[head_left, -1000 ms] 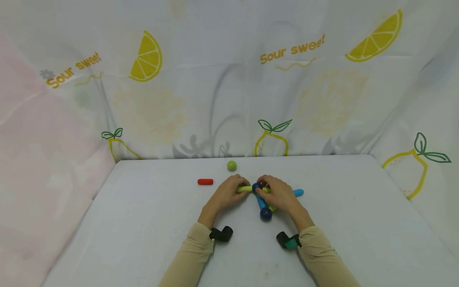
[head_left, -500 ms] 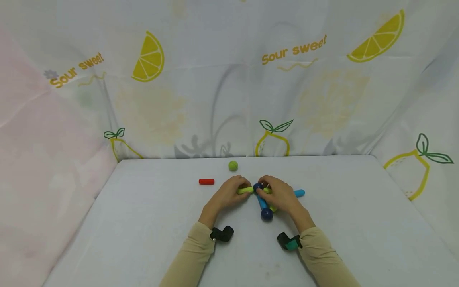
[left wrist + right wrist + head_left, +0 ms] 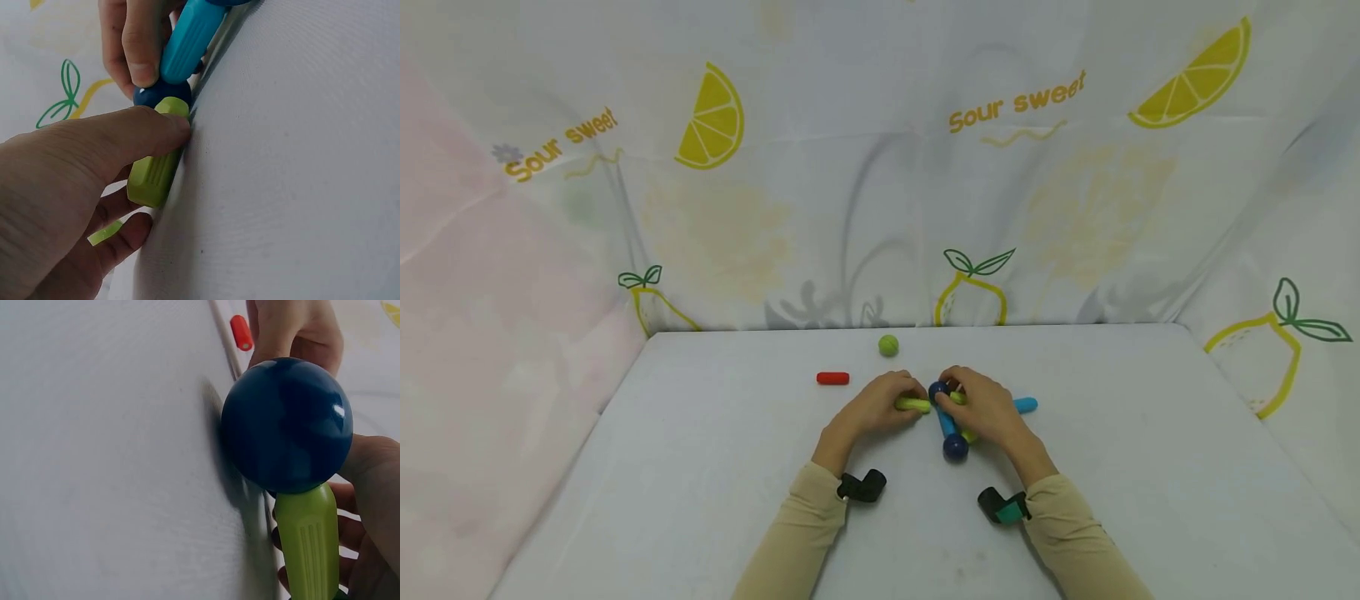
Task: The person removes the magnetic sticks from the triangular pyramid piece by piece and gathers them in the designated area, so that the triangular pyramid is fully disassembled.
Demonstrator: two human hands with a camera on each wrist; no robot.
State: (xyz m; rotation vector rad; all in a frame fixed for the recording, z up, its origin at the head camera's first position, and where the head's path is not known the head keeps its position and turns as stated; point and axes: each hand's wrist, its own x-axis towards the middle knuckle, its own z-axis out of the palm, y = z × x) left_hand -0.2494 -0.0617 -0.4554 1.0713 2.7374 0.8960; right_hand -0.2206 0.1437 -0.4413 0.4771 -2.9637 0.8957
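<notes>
My left hand (image 3: 880, 406) pinches a lime-green toy rod (image 3: 150, 178) between thumb and fingers. The rod's far end overlaps a dark blue ball (image 3: 144, 96) in the left wrist view; from the head a small gap shows between them. That ball is gripped by my right hand (image 3: 985, 406), at the corner of a joined piece. From it a light blue rod (image 3: 947, 423) runs toward me to a second dark blue ball (image 3: 287, 425), which carries another green rod (image 3: 307, 544). A further green rod (image 3: 958, 398) shows beside the right fingers, partly hidden by them.
On the white table (image 3: 700, 467), a red rod (image 3: 832, 378) lies left of the hands. A green ball (image 3: 888, 345) sits near the back edge. Light blue shows as a rod end (image 3: 1025, 405) right of the right hand. A lemon-print cloth (image 3: 865, 208) hangs behind.
The green rod in my left hand has come away from the dark blue ball and dipped slightly toward me. My right hand keeps its grip, almost still.
</notes>
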